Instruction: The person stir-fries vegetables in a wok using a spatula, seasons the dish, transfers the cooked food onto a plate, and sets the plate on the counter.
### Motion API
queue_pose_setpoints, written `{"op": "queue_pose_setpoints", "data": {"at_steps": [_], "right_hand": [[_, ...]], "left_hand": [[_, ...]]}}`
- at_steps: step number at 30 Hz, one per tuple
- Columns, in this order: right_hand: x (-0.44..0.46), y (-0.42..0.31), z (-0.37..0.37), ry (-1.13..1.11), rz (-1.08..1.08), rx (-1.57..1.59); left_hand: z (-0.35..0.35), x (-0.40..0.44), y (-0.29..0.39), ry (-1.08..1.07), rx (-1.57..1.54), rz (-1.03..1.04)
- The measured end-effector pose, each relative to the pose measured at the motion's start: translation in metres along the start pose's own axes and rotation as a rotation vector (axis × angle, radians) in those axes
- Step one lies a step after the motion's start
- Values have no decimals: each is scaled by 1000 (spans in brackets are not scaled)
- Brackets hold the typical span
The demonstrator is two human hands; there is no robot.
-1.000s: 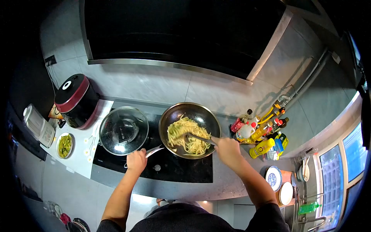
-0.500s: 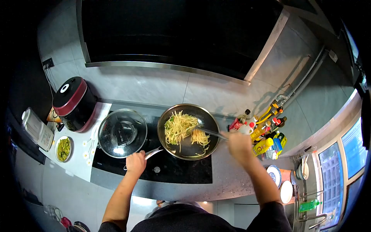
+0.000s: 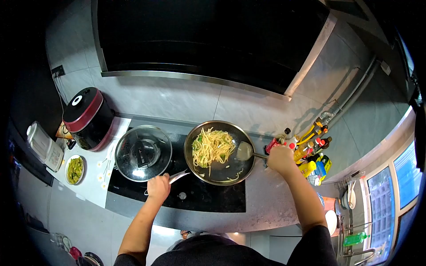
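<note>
My left hand [image 3: 159, 187] is closed round the handle of a wok [image 3: 220, 178] on the black cooktop [image 3: 213, 198]. Pale shredded food [image 3: 213, 147] with green bits lies in a heap on the wok's left side. In my right hand [image 3: 281, 159] is the handle of a spatula [image 3: 244, 151]; its blade is inside the wok at the right, apart from the heap. A glass-lidded pan [image 3: 125, 155] stands just left of the wok, close to my left hand.
A red and black cooker [image 3: 88, 119], a white appliance [image 3: 44, 146] and a dish of green food [image 3: 74, 170] are at the left. Several bottles [image 3: 306, 153] stand right of the wok. Further right are plates [image 3: 330, 221] and a green bottle [image 3: 355, 239].
My right hand has moved right with the spatula, whose blade has come out of the food. The food is now heaped at the wok's left. My left hand stays on the handle.
</note>
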State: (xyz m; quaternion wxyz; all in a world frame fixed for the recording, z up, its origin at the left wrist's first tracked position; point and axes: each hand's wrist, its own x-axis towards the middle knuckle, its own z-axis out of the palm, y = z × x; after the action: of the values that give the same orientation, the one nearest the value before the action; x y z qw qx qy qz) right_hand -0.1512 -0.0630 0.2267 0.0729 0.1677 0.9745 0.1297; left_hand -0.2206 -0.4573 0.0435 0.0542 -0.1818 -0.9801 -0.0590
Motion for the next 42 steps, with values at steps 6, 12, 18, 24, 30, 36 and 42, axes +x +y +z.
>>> {"op": "queue_pose_setpoints", "data": {"at_steps": [6, 12, 18, 24, 30, 36, 42], "right_hand": [[44, -11, 97, -12, -181, 681], [-5, 23, 36, 134, -245, 465], [83, 29, 80, -32, -56, 340], [94, -29, 30, 41, -373, 461], [49, -36, -6, 273, -704, 241], [-55, -10, -38, 333, -641, 134], [-56, -15, 7, 293, -442, 39]], "left_hand": [[-13, -1, 5, 17, 22, 26], [-3, 2, 1, -30, 25, -9], [-12, 1, 4, 7, 44, 32], [-12, 1, 5, -10, 47, 23], [-1, 3, 3, -27, 72, -20], [3, 1, 0, -13, 72, -7], [-16, 0, 8, 10, 57, 10]]}}
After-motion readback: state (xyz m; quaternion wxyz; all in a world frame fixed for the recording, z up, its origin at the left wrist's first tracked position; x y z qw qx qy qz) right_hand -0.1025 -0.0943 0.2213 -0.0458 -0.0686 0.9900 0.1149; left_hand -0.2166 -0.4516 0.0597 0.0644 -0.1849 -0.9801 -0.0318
